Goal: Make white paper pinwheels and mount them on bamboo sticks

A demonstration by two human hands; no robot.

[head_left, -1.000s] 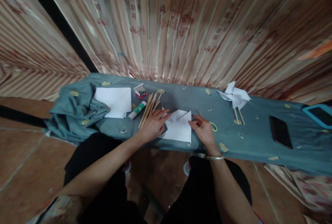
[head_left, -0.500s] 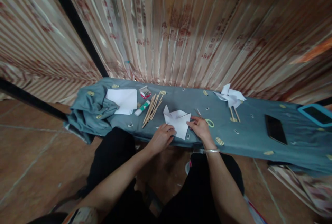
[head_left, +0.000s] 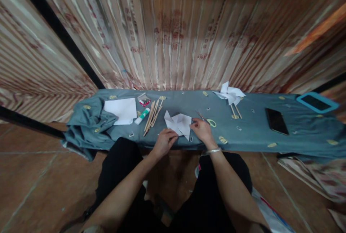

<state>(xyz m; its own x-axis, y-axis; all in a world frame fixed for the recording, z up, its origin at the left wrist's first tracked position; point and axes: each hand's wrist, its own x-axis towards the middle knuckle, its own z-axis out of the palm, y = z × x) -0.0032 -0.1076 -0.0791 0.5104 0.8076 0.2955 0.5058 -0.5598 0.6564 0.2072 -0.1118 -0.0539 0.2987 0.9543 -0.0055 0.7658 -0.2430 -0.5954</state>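
Observation:
A white paper pinwheel (head_left: 181, 123) with folded blades lies in front of me on the cloth-covered surface. My left hand (head_left: 164, 143) is closed in a pinch at its lower left edge. The thumb and fingertips of my right hand (head_left: 202, 130) close on its right edge. Scissors with pale green handles (head_left: 212, 122) lie just beyond my right hand, their blades pointing away to the left. Left of the pinwheel rests a loose bundle of wooden sticks (head_left: 152, 117), beside a green and white glue stick (head_left: 142, 116).
White paper sheets (head_left: 120, 110) lie at the left, near a small open red box (head_left: 143, 99) of small metal pieces. Farther right are white pinwheels (head_left: 231, 93) on sticks, a black phone (head_left: 276, 121) and a blue-framed tablet (head_left: 317, 102). A patterned curtain (head_left: 173, 45) hangs behind.
The camera view has shifted, moving the scene slightly left. My left hand has drawn back a little toward the pinwheel's lower edge, showing more paper. My right hand stays at the right edge.

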